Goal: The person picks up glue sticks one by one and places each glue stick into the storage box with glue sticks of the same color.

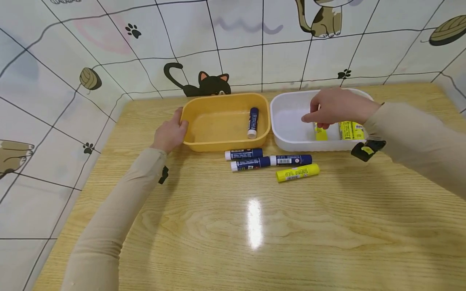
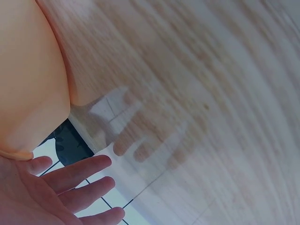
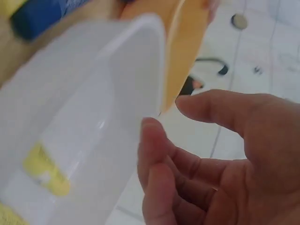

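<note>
Glossy wood-grain counter (image 1: 204, 250) spread wide before a yellow tube (image 1: 297, 173) and three navy tubes (image 1: 251, 163); beyond, the left hand (image 1: 170, 133), fingers outstretched, touched the round-cornered orange tray (image 1: 214, 126) at its rim; the right hand (image 1: 336, 106), loosely curled, holding nothing, hovered over the smooth white tray (image 1: 291, 121)

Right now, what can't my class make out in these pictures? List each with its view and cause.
Head view: yellow tubes in the white tray, partly covered by the right hand and sleeve.
Head view: fine print on the blue tubes, too small.
Right wrist view: label on one blue tube, blurred, cut by the top edge.
Left wrist view: inside of the orange tray, hidden by its outer wall.
</note>
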A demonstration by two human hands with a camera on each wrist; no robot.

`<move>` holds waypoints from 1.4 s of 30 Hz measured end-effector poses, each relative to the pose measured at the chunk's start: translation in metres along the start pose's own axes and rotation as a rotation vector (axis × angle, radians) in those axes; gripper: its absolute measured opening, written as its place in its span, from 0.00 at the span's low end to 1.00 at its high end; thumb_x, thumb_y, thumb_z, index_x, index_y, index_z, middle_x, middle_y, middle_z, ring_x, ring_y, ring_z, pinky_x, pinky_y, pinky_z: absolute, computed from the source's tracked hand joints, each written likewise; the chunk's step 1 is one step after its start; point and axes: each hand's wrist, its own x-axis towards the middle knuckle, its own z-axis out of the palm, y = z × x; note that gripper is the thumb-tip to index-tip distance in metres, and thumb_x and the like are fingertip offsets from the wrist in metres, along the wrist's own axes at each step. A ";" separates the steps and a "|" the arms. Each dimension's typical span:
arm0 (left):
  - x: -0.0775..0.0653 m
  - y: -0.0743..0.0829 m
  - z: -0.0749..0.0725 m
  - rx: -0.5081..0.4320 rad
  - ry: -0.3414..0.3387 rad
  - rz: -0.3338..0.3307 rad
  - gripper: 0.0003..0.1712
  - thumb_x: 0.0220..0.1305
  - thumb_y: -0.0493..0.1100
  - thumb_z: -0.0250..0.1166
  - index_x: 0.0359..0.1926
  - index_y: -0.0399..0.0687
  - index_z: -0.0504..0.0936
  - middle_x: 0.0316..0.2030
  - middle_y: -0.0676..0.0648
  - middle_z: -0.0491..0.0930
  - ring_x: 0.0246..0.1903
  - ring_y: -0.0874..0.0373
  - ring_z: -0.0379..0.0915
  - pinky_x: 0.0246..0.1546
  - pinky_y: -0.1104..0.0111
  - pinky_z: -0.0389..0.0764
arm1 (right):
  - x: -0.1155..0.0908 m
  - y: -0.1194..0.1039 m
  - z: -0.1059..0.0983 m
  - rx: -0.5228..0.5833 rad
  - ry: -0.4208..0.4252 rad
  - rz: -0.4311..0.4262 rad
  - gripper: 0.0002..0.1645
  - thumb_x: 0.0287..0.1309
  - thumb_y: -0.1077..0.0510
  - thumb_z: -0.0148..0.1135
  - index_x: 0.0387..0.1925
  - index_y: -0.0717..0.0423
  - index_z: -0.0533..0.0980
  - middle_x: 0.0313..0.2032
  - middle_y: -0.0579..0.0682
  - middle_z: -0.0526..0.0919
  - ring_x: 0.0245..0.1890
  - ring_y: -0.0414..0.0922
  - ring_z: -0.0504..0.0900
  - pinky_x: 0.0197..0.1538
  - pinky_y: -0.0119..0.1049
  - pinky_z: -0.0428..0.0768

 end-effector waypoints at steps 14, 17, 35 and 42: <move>0.002 -0.001 0.000 0.010 -0.017 -0.006 0.36 0.71 0.54 0.33 0.76 0.51 0.43 0.59 0.27 0.69 0.47 0.35 0.72 0.44 0.45 0.71 | -0.044 -0.026 0.054 0.025 0.108 -0.147 0.13 0.60 0.48 0.63 0.26 0.52 0.76 0.20 0.44 0.73 0.21 0.42 0.69 0.25 0.37 0.66; 0.002 -0.002 0.001 0.017 -0.030 -0.011 0.36 0.71 0.54 0.33 0.77 0.51 0.42 0.59 0.27 0.69 0.45 0.36 0.72 0.44 0.46 0.71 | -0.046 -0.021 0.062 0.027 0.088 -0.142 0.13 0.59 0.48 0.63 0.26 0.52 0.76 0.19 0.43 0.72 0.20 0.42 0.68 0.25 0.37 0.65; -0.001 0.004 -0.005 0.023 -0.070 -0.012 0.36 0.70 0.51 0.36 0.76 0.48 0.42 0.60 0.27 0.67 0.54 0.33 0.70 0.49 0.44 0.70 | -0.046 -0.014 0.093 0.038 0.079 -0.335 0.09 0.50 0.58 0.70 0.31 0.50 0.76 0.27 0.41 0.74 0.29 0.41 0.71 0.35 0.39 0.72; 0.001 0.006 -0.006 0.041 -0.069 -0.004 0.37 0.70 0.52 0.36 0.76 0.46 0.41 0.58 0.25 0.69 0.50 0.33 0.72 0.46 0.44 0.71 | -0.046 -0.012 0.105 -0.073 0.236 -0.437 0.16 0.44 0.62 0.75 0.35 0.50 0.77 0.34 0.44 0.76 0.30 0.42 0.71 0.35 0.38 0.74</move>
